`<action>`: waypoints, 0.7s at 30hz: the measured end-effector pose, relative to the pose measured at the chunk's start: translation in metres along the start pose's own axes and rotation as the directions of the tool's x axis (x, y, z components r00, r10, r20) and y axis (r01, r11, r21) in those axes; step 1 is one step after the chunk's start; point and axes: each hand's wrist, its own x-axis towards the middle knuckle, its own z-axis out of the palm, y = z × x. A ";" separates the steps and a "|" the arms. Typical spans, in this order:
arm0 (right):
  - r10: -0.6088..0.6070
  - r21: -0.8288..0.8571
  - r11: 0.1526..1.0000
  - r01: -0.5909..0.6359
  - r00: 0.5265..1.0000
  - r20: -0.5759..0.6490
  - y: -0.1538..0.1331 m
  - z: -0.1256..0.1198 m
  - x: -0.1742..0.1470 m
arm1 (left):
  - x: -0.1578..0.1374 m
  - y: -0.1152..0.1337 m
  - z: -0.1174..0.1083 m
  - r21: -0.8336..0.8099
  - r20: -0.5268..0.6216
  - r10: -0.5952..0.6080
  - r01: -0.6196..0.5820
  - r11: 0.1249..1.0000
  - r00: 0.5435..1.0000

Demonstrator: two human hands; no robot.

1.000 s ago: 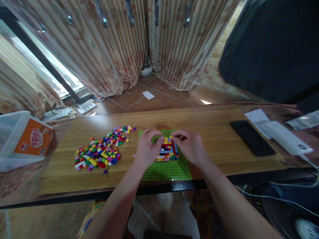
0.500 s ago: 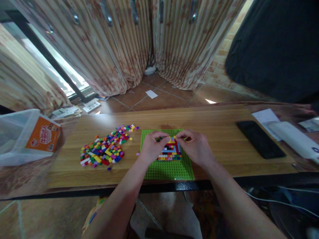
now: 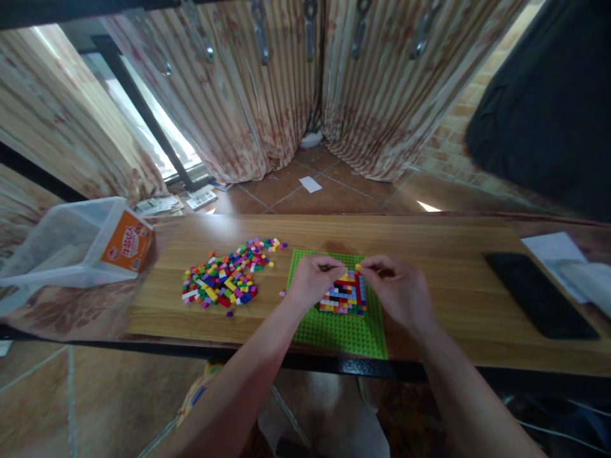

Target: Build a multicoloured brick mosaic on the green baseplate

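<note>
Right now both my forearms reach forward over the near edge of the counter (image 3: pixel 429 235), wrists low, and my hands meet above the green baseplate (image 3: pixel 334 327). My left hand (image 3: pixel 310 285) curls over the left upper corner of the brick mosaic (image 3: pixel 344 296), its fingers drawn together at the top edge; whether they pinch a brick I cannot tell, since the knuckles hide the tips. My right hand (image 3: pixel 400 294) sits just beside it on the right, thumb and forefinger closed on a small yellow brick (image 3: pixel 358 267) at the mosaic's top edge. The mosaic itself lies flat on the baseplate, in its upper middle, with rows of red, black, white, blue and yellow showing between my hands.

To the left of the baseplate, apart from it, a loose pile of coloured bricks (image 3: pixel 224 280) is spread on the wood. Farther left a clear plastic tub (image 3: pixel 57 245) lies tipped on its side with an orange label (image 3: pixel 126 240) facing me; I cannot make out anything inside it. Off to the right, well apart from my hands, a black phone (image 3: pixel 539 296) lies flat beside white paper (image 3: pixel 554 248).
</note>
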 end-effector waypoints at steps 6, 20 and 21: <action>0.042 0.242 0.970 -0.013 0.992 -0.116 0.000 0.003 0.000 | -0.005 -0.004 -0.001 -0.010 0.010 0.046 -0.046 0.999 0.999; -0.142 0.120 0.982 0.148 0.988 -0.055 -0.022 0.023 -0.017 | 0.000 -0.005 -0.138 0.505 -0.280 0.114 0.045 0.862 0.953; -0.191 0.092 0.977 0.192 0.981 -0.019 -0.027 0.027 -0.020 | -0.005 -0.006 -0.148 0.558 -0.298 0.083 0.103 0.824 0.951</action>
